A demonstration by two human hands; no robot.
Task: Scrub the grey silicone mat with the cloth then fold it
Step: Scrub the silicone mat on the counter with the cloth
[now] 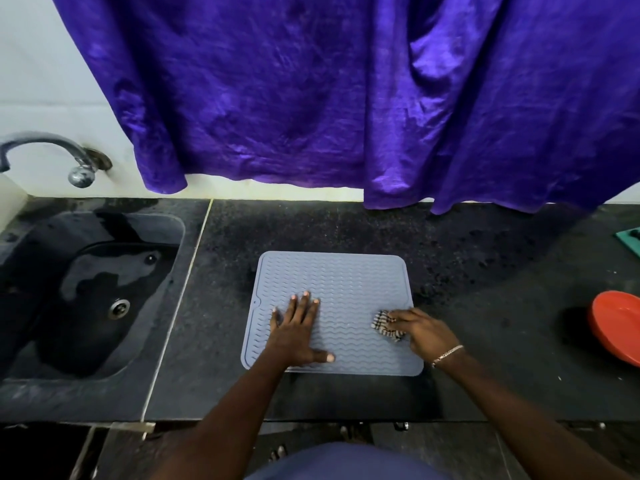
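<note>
One grey silicone mat (346, 282) lies flat and unfolded on the dark stone surface (485, 271), just right of the sink, with its wavy ridges facing up. Two bare hands are on it. The left hand (298, 334) lies open, palm down, with fingers straight and spread and the thumb stuck out toward the near edge, pressing on the mat's left half. The right hand (420, 332) sits at the mat's right edge, fingers curled over a single small checked cloth (384, 323), gripping it bunched against the ridges; one thin bracelet (446, 355) circles that wrist. To the left there is one dark sink (86, 289), sunk into the stone, wet inside, with one drain at the bottom and one metal tap (45, 147) coming out of the wall above it. A purple curtain (311, 98) hangs across the back wall, its hem just above the surface. Far right stands one red dish (616, 323), cut off by the edge of view, and behind it a corner of one green thing (630, 240), too little of it showing to tell what it is.
</note>
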